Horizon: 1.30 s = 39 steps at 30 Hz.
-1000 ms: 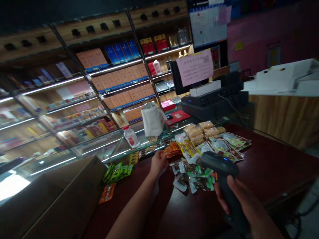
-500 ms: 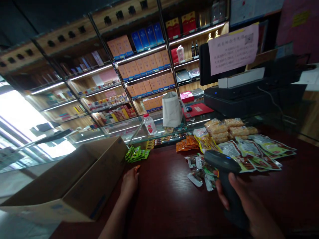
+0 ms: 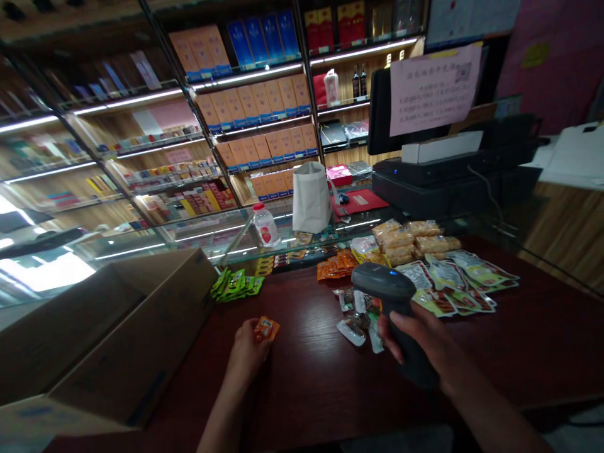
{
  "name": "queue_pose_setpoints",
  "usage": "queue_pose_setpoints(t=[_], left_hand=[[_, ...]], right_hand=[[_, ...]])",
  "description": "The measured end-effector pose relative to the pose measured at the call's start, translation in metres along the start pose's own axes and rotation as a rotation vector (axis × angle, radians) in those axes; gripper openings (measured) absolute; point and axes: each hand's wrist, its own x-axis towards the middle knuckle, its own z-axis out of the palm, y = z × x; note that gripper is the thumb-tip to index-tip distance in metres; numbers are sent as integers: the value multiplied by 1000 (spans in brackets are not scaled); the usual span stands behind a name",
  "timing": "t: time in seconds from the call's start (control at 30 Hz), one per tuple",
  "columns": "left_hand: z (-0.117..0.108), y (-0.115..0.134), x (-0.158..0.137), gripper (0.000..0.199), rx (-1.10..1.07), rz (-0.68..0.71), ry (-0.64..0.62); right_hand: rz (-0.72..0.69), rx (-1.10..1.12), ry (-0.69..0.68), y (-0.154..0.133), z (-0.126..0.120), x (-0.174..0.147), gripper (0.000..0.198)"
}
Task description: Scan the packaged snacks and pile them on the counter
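Observation:
Closed on a small orange snack packet (image 3: 267, 329), my left hand (image 3: 247, 350) is low over the dark red counter, right of the cardboard box. My right hand (image 3: 427, 336) grips the handle of a black barcode scanner (image 3: 384, 283), whose head points left with a blue light lit on top. Below and behind the scanner lie several small clear-and-white snack packets (image 3: 356, 318). Orange packets (image 3: 336, 265) like the held one form a pile farther back. Green packets (image 3: 236, 285) lie beside the box.
An open cardboard box (image 3: 136, 340) stands at the left. Bagged yellowish snacks (image 3: 401, 242) and flat pouches (image 3: 453, 280) lie at the right. Behind are a glass display case, a white bag (image 3: 311, 198), a bottle (image 3: 265, 226), and a monitor with a pink notice (image 3: 431, 91).
My left hand has turned and moved slightly right of the box, bringing the orange packet into fuller view. The scanner appears farther left and higher as the camera view shifts.

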Motion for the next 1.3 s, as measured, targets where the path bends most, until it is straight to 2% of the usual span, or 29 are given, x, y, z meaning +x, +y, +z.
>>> queue_pose_setpoints(t=[0.13, 0.23, 0.3, 0.4, 0.5, 0.6, 0.7, 0.87, 1.03, 1.3], left_hand=[[7, 28, -5, 26, -308, -3, 4], [17, 55, -13, 35, -664, -94, -92], [24, 72, -15, 44, -826, -132, -156], [32, 92, -12, 52, -997, -90, -197], [38, 103, -3, 55, -1158, -67, -218], [48, 106, 5, 50, -1203, -70, -212], [60, 107, 8, 40, -1176, -101, -153], [75, 111, 5, 32, -1106, -97, -95], [78, 111, 5, 38, -1153, -109, -88], [76, 114, 2, 36, -1076, -134, -109]], right_hand=[[1, -32, -148, -26, 4, 17, 36], [-16, -85, -239, -44, 9, 29, 32], [-24, -144, -302, -51, 12, 37, 30], [-30, -235, -383, -51, 12, 51, 34], [-40, -243, -361, -36, 7, 63, 34], [-5, -268, -335, -14, -3, 71, 35], [17, -312, -328, 5, -13, 75, 38], [54, -349, -286, 21, -17, 75, 39], [96, -382, -265, 31, -13, 77, 42], [102, -415, -275, 37, -15, 80, 43]])
